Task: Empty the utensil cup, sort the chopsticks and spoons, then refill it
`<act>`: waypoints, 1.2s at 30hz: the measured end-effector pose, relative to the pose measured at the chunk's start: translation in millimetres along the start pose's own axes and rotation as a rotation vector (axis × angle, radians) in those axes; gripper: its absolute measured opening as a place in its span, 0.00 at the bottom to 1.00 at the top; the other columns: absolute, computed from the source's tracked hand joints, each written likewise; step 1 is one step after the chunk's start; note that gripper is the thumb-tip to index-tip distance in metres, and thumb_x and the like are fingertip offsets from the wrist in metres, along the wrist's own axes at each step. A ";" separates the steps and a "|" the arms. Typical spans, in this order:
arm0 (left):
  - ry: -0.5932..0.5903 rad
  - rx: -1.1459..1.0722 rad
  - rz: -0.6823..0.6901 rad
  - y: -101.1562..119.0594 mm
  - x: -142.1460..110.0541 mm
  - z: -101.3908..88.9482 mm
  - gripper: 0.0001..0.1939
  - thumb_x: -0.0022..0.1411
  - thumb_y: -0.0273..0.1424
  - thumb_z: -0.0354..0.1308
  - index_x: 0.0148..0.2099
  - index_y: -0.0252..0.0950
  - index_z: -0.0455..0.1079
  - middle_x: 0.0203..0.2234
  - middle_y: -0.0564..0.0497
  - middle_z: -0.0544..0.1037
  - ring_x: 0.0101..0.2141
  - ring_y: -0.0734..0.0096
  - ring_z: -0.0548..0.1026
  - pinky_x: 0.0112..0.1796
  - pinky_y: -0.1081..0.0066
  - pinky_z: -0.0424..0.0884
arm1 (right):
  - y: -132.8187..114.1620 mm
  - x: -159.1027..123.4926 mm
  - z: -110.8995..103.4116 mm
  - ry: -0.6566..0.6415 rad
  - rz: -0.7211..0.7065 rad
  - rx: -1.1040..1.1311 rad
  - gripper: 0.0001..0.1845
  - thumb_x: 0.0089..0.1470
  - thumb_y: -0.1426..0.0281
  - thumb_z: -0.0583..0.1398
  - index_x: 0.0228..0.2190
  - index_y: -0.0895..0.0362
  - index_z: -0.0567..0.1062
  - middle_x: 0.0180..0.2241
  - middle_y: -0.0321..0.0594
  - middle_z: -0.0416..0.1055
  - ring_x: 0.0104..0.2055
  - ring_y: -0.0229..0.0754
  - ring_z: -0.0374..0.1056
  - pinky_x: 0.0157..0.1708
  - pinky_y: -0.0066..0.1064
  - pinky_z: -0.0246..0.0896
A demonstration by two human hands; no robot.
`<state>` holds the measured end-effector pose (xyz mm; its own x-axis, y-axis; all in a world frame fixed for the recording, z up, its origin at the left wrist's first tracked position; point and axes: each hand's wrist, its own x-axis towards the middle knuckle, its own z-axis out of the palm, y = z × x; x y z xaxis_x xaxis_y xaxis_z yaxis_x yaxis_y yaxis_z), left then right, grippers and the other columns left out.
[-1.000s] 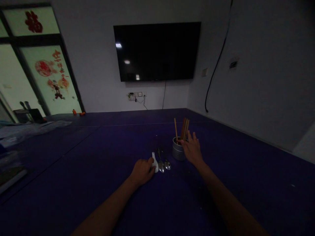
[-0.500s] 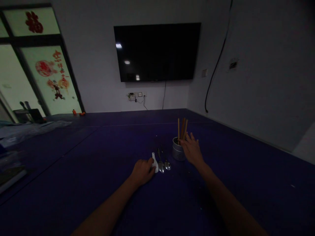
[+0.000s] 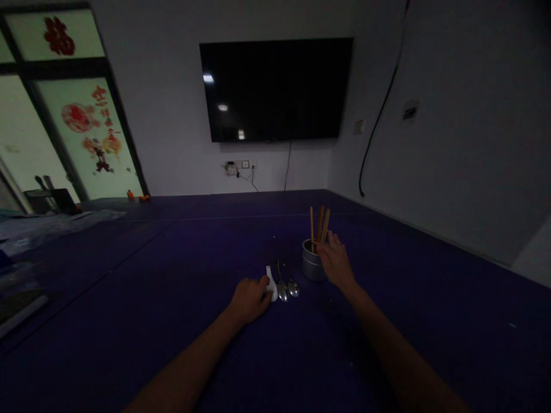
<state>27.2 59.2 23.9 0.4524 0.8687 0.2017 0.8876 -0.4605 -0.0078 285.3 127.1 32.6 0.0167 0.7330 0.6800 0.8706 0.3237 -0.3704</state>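
Note:
My left hand [image 3: 250, 299] is closed on a white soup spoon [image 3: 272, 285] that lies on the purple tabletop, thumb and index finger at its sides. Just right of it are two metal spoons, a nearer one [image 3: 282, 290] and another [image 3: 293, 287], lying side by side with their bowls toward me. A grey round holder [image 3: 312, 265] stands upright beyond them, with several wooden chopsticks [image 3: 319, 223] rising out of it. At the holder's right side is my right hand [image 3: 336, 263], its fingers stretched out and its thumb near the rim. Whether it touches the chopsticks is hard to tell.
The purple table surface [image 3: 206, 246] runs back to the wall, under a mounted television [image 3: 275, 92]. Clear plastic wrapping [image 3: 77, 225] and a tray-like thing [image 3: 21, 312] lie at the left. A black cable [image 3: 381, 123] hangs on the right wall.
The fingers of my right hand have drawn a little closer together beside the holder. My left hand and the spoons have stayed in place.

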 end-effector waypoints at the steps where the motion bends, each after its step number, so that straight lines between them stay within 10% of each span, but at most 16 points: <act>1: 0.002 -0.002 0.002 -0.1 -0.1 0.2 0.13 0.65 0.37 0.42 0.47 0.37 0.60 0.31 0.46 0.77 0.36 0.61 0.75 0.38 0.65 0.66 | 0.3 0.1 0.6 0.004 0.003 0.011 0.25 0.61 0.59 0.42 0.48 0.53 0.72 0.63 0.47 0.48 0.65 0.55 0.39 0.57 0.57 0.44; 20: 0.017 -0.013 0.003 -0.9 0.1 1.4 0.13 0.65 0.37 0.42 0.45 0.37 0.62 0.32 0.45 0.77 0.35 0.62 0.75 0.39 0.66 0.66 | -0.2 0.4 0.8 0.036 -0.021 0.175 0.28 0.61 0.56 0.41 0.54 0.53 0.67 0.63 0.47 0.48 0.64 0.52 0.46 0.57 0.49 0.49; 30: 0.042 -0.066 0.004 -3.3 0.9 4.5 0.14 0.65 0.38 0.44 0.47 0.37 0.62 0.36 0.45 0.76 0.37 0.63 0.74 0.39 0.66 0.66 | -37.7 -12.0 -22.1 0.310 -0.123 -0.014 0.25 0.61 0.61 0.44 0.51 0.58 0.69 0.61 0.50 0.54 0.61 0.52 0.51 0.55 0.46 0.50; 36: 0.210 -0.167 0.071 -5.4 -0.2 5.6 0.20 0.61 0.45 0.49 0.49 0.37 0.64 0.43 0.45 0.72 0.45 0.61 0.68 0.45 0.63 0.65 | -81.3 -30.6 -21.1 -0.157 -0.234 -0.086 0.24 0.63 0.63 0.42 0.40 0.55 0.75 0.35 0.44 0.77 0.36 0.44 0.72 0.36 0.33 0.62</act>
<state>22.8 62.5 18.4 0.4700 0.7842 0.4051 0.8199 -0.5579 0.1285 224.4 65.8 55.2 -0.2593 0.7302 0.6321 0.8806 0.4476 -0.1558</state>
